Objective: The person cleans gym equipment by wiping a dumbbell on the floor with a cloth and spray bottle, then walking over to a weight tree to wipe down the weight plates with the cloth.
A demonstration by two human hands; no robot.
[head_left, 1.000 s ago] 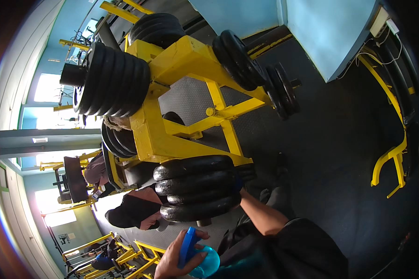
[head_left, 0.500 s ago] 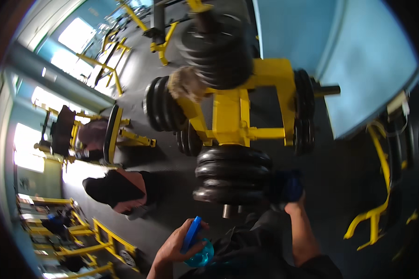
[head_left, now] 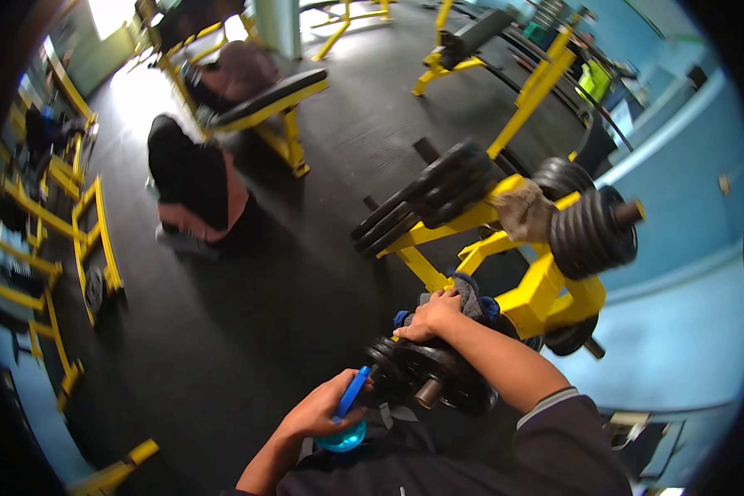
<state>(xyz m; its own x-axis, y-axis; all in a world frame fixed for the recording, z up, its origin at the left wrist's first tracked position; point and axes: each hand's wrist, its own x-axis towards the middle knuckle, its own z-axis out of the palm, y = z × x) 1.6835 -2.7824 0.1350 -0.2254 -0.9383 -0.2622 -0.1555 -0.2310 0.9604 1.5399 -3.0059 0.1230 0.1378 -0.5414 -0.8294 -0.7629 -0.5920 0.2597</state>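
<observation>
My left hand, near the lower edge, is closed around the neck of a spray bottle. The spray bottle has a blue trigger head and a see-through teal body. Farther forward, my right hand presses a grey cloth with blue edges against the yellow weight plate rack. Its fingers curl over the cloth, and part of the cloth is hidden beneath them. Just below that hand, black weight plates sit on a metal peg of the rack.
A tan cloth lies over the rack's top between plate stacks. To the left, a person in dark clothing is low to the floor. Behind stands a black-padded bench with yellow legs. Yellow machines line the left side.
The view has turned, so the rack now appears to the right. My right hand has moved from beside the front plates onto the rack's frame with the cloth. The left still holds the spray bottle.
</observation>
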